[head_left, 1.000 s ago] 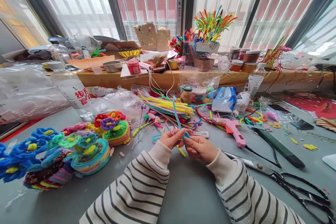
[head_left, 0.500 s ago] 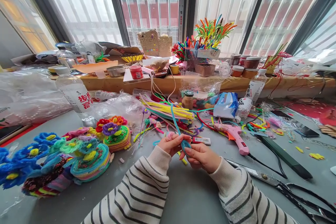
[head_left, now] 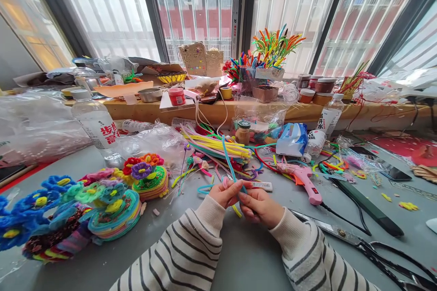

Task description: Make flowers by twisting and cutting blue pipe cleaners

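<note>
Close together above the front of the table, both my hands grip a blue pipe cleaner. One straight end of it points up and away, and a loop of blue stem shows beyond my left fingers. My left hand pinches it between thumb and forefinger. From the other side my right hand closes on the bent part, which the fingers mostly cover. Just behind the hands lie a small white-labelled item and a bundle of yellow and coloured pipe cleaners.
Finished fuzzy flowers and a round coiled piece stand at left. To the right lie a pink glue gun with its cord, large scissors and a dark green bar. Water bottles stand before the wooden ledge.
The hands have drawn slightly closer together, and the blue bend between the fingers is now more covered. The view has shifted a little.
</note>
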{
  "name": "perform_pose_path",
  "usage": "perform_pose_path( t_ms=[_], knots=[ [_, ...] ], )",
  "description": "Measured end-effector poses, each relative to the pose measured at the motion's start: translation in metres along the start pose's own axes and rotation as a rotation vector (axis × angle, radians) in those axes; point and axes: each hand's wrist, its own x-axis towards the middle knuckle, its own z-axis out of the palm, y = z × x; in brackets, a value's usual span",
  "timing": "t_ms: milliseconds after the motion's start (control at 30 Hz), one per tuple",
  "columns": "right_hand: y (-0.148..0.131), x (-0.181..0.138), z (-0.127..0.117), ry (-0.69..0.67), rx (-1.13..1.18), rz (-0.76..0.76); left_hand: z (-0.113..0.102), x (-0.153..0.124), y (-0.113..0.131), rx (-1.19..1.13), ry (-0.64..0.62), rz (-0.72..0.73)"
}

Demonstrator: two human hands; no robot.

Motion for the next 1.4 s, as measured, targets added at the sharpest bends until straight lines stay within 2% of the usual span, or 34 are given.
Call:
perform_pose_path(
  t_ms=[133, 200, 300, 433, 533, 800, 867, 1033, 1133, 1267, 1400],
  knots=[
    [-0.007, -0.004, -0.009, 0.011, -0.161, 0.06, -0.002, -0.001, 0.005, 0.093, 0.032, -0.014],
    [-0.013, -0.006, -0.015, 0.149, -0.201, 0.059, -0.001, -0.003, 0.009, 0.139, 0.036, 0.015],
    [-0.02, -0.008, -0.02, 0.354, -0.316, -0.083, 0.003, -0.008, 0.012, 0.245, -0.066, -0.011],
    [-0.024, -0.009, -0.012, 0.34, -0.443, -0.174, 0.006, -0.012, 0.009, 0.333, -0.24, -0.073],
    [-0.023, -0.01, -0.006, 0.348, -0.429, -0.206, 0.006, -0.011, 0.005, 0.325, -0.24, -0.102],
    [-0.015, -0.008, -0.012, 0.513, -0.203, -0.309, 0.011, -0.008, -0.003, 0.183, -0.295, -0.28],
    [-0.015, -0.007, -0.013, 0.545, -0.155, -0.317, 0.011, -0.007, -0.003, 0.205, -0.284, -0.267],
    [-0.019, -0.007, -0.013, 0.66, -0.016, -0.326, 0.012, -0.005, -0.006, 0.324, -0.19, -0.118],
    [-0.022, -0.009, -0.013, 0.683, 0.056, -0.316, 0.011, -0.004, -0.007, 0.321, -0.135, -0.098],
    [-0.025, -0.011, -0.013, 0.714, 0.097, -0.317, 0.008, -0.003, -0.004, 0.307, -0.087, -0.049],
    [-0.029, -0.013, -0.013, 0.779, 0.128, -0.32, 0.004, -0.001, 0.001, 0.373, 0.022, 0.038]
  ],
)
